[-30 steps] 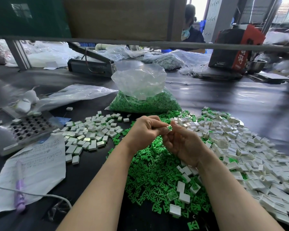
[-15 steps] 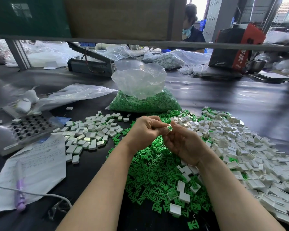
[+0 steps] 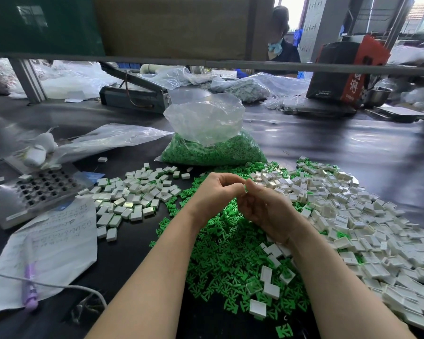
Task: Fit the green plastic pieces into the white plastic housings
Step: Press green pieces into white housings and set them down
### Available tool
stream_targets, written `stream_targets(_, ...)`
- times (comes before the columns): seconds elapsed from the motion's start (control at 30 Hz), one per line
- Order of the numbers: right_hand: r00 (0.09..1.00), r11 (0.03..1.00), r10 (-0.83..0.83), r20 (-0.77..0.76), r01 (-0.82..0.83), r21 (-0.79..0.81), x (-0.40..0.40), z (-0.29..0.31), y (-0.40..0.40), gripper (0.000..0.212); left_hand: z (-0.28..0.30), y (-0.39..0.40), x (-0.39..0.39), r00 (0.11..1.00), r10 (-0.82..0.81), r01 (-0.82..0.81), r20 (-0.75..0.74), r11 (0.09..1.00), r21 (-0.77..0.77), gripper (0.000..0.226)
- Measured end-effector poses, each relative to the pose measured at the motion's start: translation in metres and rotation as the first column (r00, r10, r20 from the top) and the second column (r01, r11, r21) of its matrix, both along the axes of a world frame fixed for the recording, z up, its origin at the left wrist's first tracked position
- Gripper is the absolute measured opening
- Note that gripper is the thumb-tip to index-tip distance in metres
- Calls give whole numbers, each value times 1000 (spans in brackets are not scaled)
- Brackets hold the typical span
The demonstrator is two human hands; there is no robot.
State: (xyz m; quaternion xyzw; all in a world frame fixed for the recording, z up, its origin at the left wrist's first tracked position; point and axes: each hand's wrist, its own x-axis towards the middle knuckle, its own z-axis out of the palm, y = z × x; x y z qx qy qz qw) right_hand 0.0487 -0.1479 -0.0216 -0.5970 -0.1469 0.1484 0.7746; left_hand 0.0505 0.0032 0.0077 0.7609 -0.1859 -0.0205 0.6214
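Since a second ago my hands have hardly shifted: my left hand (image 3: 217, 192) and right hand (image 3: 262, 206) stay fingertip to fingertip, pinching one small green piece (image 3: 245, 189) between them; any housing there is hidden. Directly beneath lies the green pile (image 3: 230, 253). The white housings (image 3: 353, 216) spread rightward, nearer my right hand.

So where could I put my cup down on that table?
There is bare black table right of the green bag, behind the white pile. Another bare strip runs between the paper and the green pile. The middle, under both hands, is crowded with pieces.
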Motion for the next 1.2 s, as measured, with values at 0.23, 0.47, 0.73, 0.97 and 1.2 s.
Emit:
stream_targets(0.23,998,1000,1,64,0,-9,2,-6,-1,33,-2,-5,-3,999,-55,54,0,997,-52,25)
stream_targets(0.47,996,998,-18,92,23,-60,1,-4,-1,43,-4,-7,-2,998,-64,64,2,997,-38,29)
stream_targets(0.73,991,997,-38,129,47,-64,-1,-4,3,42,-9,-8,2,997,-71,71,7,995,-65,30)
stream_targets(0.97,997,989,-38,74,48,-143,3,-3,3,47,-11,-5,1,995,-97,98,31,994,-36,31)
stream_targets(1.2,995,983,-36,90,51,-176,2,-2,3,45,-10,-5,1,991,-131,132,27,991,-4,35)
